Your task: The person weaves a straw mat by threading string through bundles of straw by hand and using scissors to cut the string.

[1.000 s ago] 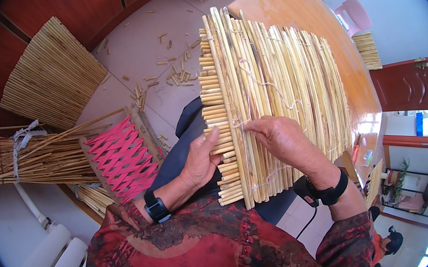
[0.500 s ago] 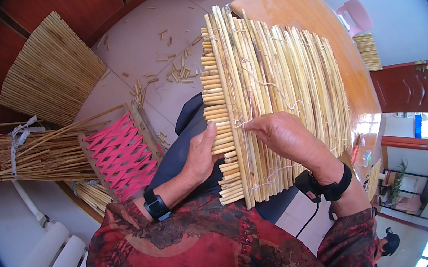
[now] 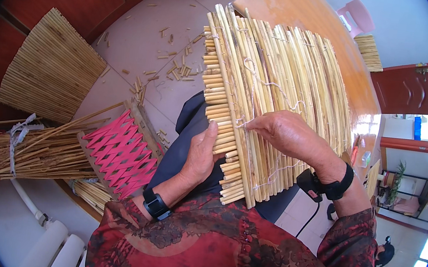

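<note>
A mat of straight straw-coloured stalks [image 3: 289, 84] rests over my lap and against the table, with a layer of stalks laid crosswise beneath it whose cut ends stick out at the left. White string [image 3: 278, 88] runs in loose loops over its top. My left hand [image 3: 202, 151] is closed on the mat's left edge, thumb on the stalk ends, other fingers hidden underneath. My right hand [image 3: 278, 133] lies above the mat near that edge, thumb and fingertips pinched on the string beside the outermost long stalk.
An orange-brown wooden table [image 3: 278, 0] stands beyond the mat. At left are a finished stalk mat [image 3: 51, 68], a tied stalk bundle [image 3: 35, 154] and a stool with pink webbing [image 3: 120, 156]. Cut stalk pieces [image 3: 182, 68] litter the floor. A person's dark head [image 3: 385, 253] shows far right.
Both hands keep nearly the same places on the mat and string. The view has shifted very slightly; the person at far right has moved a little.
</note>
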Tool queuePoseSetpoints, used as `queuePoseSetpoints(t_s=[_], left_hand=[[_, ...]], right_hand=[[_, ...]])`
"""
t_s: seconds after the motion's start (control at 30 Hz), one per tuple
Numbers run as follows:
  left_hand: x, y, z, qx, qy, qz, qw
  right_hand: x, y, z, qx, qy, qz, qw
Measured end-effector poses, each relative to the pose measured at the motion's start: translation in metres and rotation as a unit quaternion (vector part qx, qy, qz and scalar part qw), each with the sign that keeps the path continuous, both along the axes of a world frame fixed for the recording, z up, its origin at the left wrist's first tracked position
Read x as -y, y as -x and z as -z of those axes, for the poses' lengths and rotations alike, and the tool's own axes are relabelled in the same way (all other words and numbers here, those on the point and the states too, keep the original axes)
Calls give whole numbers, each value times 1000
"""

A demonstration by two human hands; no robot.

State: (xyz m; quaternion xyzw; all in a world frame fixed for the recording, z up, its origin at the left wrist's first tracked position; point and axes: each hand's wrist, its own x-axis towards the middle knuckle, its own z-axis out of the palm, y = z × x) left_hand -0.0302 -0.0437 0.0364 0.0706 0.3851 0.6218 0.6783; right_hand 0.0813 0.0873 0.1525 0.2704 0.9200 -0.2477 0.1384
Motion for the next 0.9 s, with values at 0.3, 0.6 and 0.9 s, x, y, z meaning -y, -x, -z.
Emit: queuePoseSetpoints(t_s=[0.3, 0.6, 0.9], left_hand=[[0, 0, 4, -5, -4, 2, 1000], [3, -1, 18, -104, -6, 25, 994], [2, -1, 3, -109, 10, -8, 994]], right_hand=[[-2, 6, -2, 22, -11, -24, 999], [1, 30, -16, 157, -111, -131, 973], [10, 43, -24, 183, -139, -172, 958]])
